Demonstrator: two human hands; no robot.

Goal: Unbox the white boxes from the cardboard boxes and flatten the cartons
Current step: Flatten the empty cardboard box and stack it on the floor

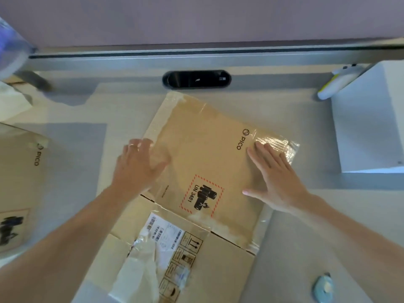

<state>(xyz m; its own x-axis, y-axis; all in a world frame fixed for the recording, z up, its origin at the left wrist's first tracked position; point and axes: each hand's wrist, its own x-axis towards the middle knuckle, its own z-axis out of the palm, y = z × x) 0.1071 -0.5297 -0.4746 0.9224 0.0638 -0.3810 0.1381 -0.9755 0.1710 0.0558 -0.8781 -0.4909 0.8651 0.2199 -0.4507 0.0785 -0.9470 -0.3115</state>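
Observation:
A brown cardboard carton [203,158] with a PICO logo and a red-bordered UN 3481 mark lies flattened in the middle of the table, its taped flaps spread toward me. My left hand [140,165] rests flat on its left edge, fingers spread. My right hand [275,176] presses flat on its right side near a strip of clear tape. Neither hand grips anything. A white box [371,127] stands on the table at the right. A second PICO carton [19,182] sits at the left edge, partly cut off.
A black oval cable port [196,79] is set in the table behind the carton. A white and yellow handheld device [336,82] leans by the white box. A small light-blue object [324,287] lies at the near right. White wrapping [13,99] lies far left.

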